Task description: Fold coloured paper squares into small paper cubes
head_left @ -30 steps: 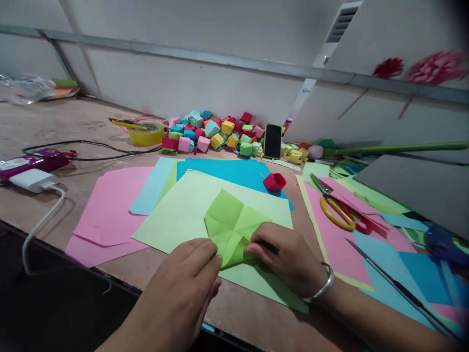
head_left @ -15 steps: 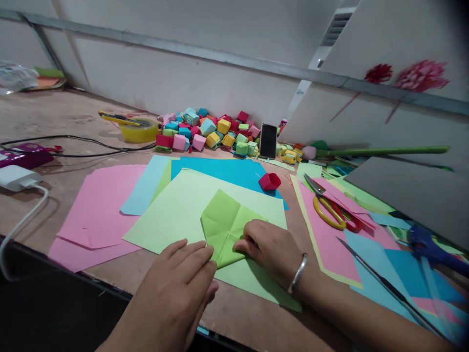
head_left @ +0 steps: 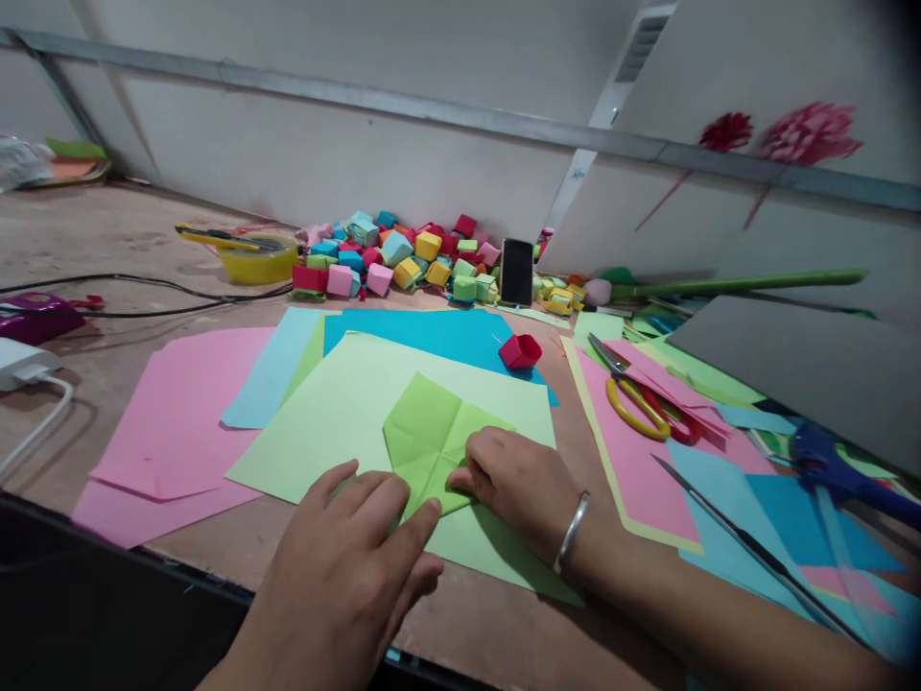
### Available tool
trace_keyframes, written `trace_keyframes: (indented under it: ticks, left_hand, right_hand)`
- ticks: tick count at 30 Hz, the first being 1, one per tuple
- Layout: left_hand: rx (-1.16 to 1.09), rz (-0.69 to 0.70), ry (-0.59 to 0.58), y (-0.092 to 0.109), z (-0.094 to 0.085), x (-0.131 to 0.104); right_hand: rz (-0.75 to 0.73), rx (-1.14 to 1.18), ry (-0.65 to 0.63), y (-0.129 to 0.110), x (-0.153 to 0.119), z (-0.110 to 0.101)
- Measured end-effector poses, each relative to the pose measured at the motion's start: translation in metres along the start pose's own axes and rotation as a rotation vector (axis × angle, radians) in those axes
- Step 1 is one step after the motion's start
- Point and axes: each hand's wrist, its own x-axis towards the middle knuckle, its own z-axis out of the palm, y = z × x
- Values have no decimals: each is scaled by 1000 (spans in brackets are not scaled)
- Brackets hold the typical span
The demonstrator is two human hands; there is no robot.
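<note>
A lime-green sheet of paper [head_left: 424,427] with crossing creases and folded corners lies on a larger pale green sheet [head_left: 317,422]. My left hand [head_left: 360,547] rests at its lower left corner, fingers apart, the index fingertip pressing on the paper near its bottom edge. With curled fingers, my right hand [head_left: 518,489] pinches the right side of the lime sheet, thumb on top; the fingertips are partly hidden. A silver bangle [head_left: 574,533] circles the right wrist. Just beyond the paper, a small red paper box [head_left: 519,352] sits on a blue sheet [head_left: 424,331].
Pink sheets [head_left: 194,413] lie at left. At right are yellow-and-red-handled scissors [head_left: 637,408], long-bladed scissors [head_left: 748,537] and coloured paper. Behind stand a phone [head_left: 516,272], a pile of paper cubes [head_left: 403,254] and a yellow tape roll [head_left: 257,259] with a cutter [head_left: 216,237].
My left index finger has moved right onto the lime paper's lower edge. The right hand keeps its pinch. The whole view has shifted slightly.
</note>
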Motion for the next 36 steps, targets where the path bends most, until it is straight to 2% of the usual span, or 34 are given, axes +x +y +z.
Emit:
trace_keyframes:
  ticks: [4, 9, 13, 16, 19, 21, 25, 30, 33, 36]
  left_hand:
    - [29, 8, -22, 1, -1, 1]
    - [37, -5, -37, 4, -4, 6]
    - [56, 10, -52, 6, -4, 8]
    - [71, 20, -49, 7, -3, 8]
    - [81, 10, -72, 8, -4, 8]
    - [88, 6, -92, 9, -4, 9]
    - [87, 14, -87, 10, -6, 9]
    - [80, 8, -88, 9, -7, 8]
    - [125, 21, -91, 9, -7, 6]
    - [181, 65, -111, 10, -8, 5]
  right_hand:
    - [-9, 4, 19, 0, 0, 2]
    - [-67, -56, 169, 4, -8, 6]
    - [-205, -101, 234, 18, -14, 3]
    - [-321, -93, 338, 24, -15, -3]
    - [-564, -61, 397, 17, -17, -9]
    - [-643, -70, 372, 6, -21, -12]
    - [-507, -86, 270, -11, -36, -16]
    - [-360, -265, 223, -9, -53, -22]
    - [-335, -335, 169, -3, -53, -22]
    - [-376, -357, 157, 1, -51, -22]
